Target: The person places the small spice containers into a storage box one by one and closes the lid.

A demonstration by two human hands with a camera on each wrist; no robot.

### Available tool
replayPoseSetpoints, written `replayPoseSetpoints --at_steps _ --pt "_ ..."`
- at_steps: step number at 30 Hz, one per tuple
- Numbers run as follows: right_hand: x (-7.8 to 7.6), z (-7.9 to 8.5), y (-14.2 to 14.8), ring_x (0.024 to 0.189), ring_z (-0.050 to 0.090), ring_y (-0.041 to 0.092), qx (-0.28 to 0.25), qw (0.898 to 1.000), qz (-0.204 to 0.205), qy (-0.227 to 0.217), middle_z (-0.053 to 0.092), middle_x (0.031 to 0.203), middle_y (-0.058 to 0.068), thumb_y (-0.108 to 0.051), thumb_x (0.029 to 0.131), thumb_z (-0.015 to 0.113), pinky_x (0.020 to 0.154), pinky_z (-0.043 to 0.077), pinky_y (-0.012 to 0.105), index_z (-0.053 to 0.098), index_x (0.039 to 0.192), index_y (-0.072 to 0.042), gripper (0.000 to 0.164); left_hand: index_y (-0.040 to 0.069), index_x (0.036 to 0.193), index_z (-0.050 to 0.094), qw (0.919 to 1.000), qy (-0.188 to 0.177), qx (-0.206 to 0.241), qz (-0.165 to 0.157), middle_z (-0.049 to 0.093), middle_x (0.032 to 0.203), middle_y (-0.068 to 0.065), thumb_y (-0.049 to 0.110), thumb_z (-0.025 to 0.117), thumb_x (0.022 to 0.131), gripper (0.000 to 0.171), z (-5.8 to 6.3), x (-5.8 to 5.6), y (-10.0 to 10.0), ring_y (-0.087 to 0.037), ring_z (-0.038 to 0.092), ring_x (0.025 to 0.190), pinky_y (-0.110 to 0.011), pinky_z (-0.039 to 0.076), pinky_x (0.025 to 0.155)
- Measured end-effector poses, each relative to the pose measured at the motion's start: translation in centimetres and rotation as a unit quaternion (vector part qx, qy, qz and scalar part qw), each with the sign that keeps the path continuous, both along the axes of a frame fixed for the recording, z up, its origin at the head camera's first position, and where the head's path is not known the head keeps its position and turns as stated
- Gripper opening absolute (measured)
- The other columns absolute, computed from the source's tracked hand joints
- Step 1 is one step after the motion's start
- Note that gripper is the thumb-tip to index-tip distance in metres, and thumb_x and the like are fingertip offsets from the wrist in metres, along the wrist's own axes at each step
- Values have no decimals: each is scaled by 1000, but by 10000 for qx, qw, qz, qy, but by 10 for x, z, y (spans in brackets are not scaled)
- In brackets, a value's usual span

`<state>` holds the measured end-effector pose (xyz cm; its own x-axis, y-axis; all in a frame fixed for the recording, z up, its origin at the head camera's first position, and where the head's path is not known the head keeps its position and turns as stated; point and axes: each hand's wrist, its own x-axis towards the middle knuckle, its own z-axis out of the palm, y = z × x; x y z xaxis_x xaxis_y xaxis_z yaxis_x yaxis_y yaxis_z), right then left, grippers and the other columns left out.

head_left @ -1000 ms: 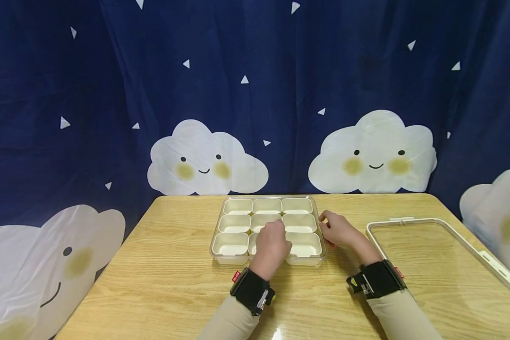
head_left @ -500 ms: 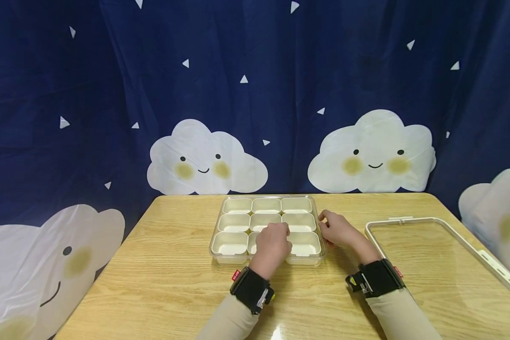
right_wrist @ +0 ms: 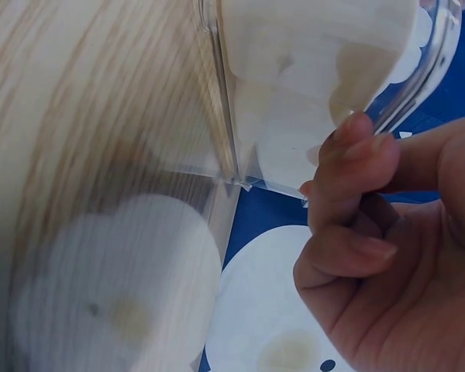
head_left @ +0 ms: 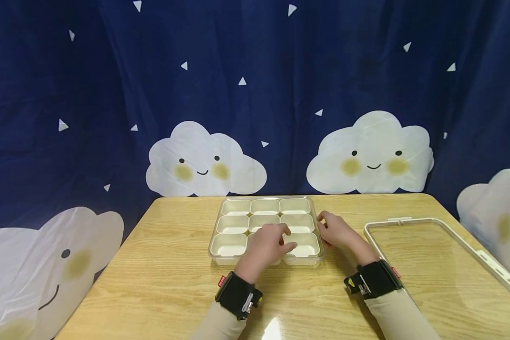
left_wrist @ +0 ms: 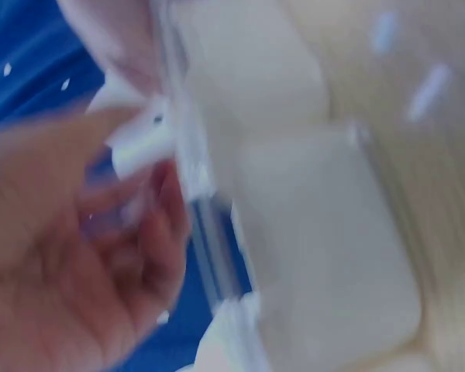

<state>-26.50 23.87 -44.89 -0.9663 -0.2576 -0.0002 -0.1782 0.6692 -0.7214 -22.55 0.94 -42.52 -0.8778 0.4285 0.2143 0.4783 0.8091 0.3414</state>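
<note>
A clear plastic box [head_left: 224, 260] lies on the table, filled with rows of small cream cups [head_left: 229, 245]. Over the front middle of the box is my left hand [head_left: 265, 242], its thumb and index finger spread apart with nothing between them. In the left wrist view that hand [left_wrist: 85, 256] is blurred beside the box's clear wall. My right hand [head_left: 339, 231] is at the box's right side. Seen from the right wrist, its fingers [right_wrist: 356, 167] are loosely bent, fingertips right at the clear wall. The front middle cup is mostly hidden behind my left hand.
A clear lid with a cream frame [head_left: 412, 220] lies on the right part of the wooden table [head_left: 161, 264], close to my right forearm. Behind the table hangs a dark blue curtain [head_left: 280, 71] printed with clouds.
My left hand has drawn back slightly to the left, and its thumb and index finger have parted from a closed curl. The right hand stays at the box's side.
</note>
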Motion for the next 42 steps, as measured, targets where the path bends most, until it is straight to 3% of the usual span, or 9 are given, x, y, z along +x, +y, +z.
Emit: replayPoseSetpoints --at_steps 3,6,17,28,33,38,42 --pt "0 0 -1 40 51 19 46 10000 -5 38 50 53 2 -5 102 43 46 36 27 51 109 5 14 13 107 72 9978 -157 -258 -584 66 86 3 40 89 77 44 4 2 -17 -10 60 75 -24 47 63" --pt "1 2 -2 40 50 19 100 9999 -23 54 50 53 1 -5 102 44 47 36 27 52 110 6 15 14 108 72 9962 -8 -523 -702 65 91 2 37 95 68 51 2 3 -29 -12 61 80 -26 48 65" --pt "1 -5 -3 38 51 17 505 9979 -246 332 51 50 0 -9 105 41 46 36 27 52 122 12 29 17 102 72 9961 736 -465 -176 63 85 5 30 96 64 47 -11 1 -30 -15 62 78 -30 47 57" --pt "3 -6 -5 40 49 13 810 9939 -466 581 52 58 4 -11 106 43 47 41 30 57 122 12 32 16 85 67 9892 1390 198 431 61 78 3 21 94 68 32 -34 -3 -17 -17 61 74 -28 45 52" --pt "5 -2 -8 45 51 14 937 9930 -514 494 55 66 7 -11 104 43 50 43 32 61 116 8 29 15 85 67 9879 1336 285 741 60 78 2 22 94 69 33 -36 -3 -16 -18 61 75 -32 48 53" --pt "3 9 0 64 61 25 1307 9869 -400 862 62 80 14 -10 102 43 68 51 43 63 114 9 29 14 85 67 9853 1436 309 868 62 82 -1 23 95 69 33 -37 1 -16 -23 64 82 -35 51 52" --pt "8 21 18 66 48 24 1880 9780 -427 802 49 72 11 -9 103 44 66 41 41 58 86 3 25 14 86 68 9843 1521 390 811 61 84 -2 24 95 68 34 -37 5 -20 -23 62 81 -33 51 54"
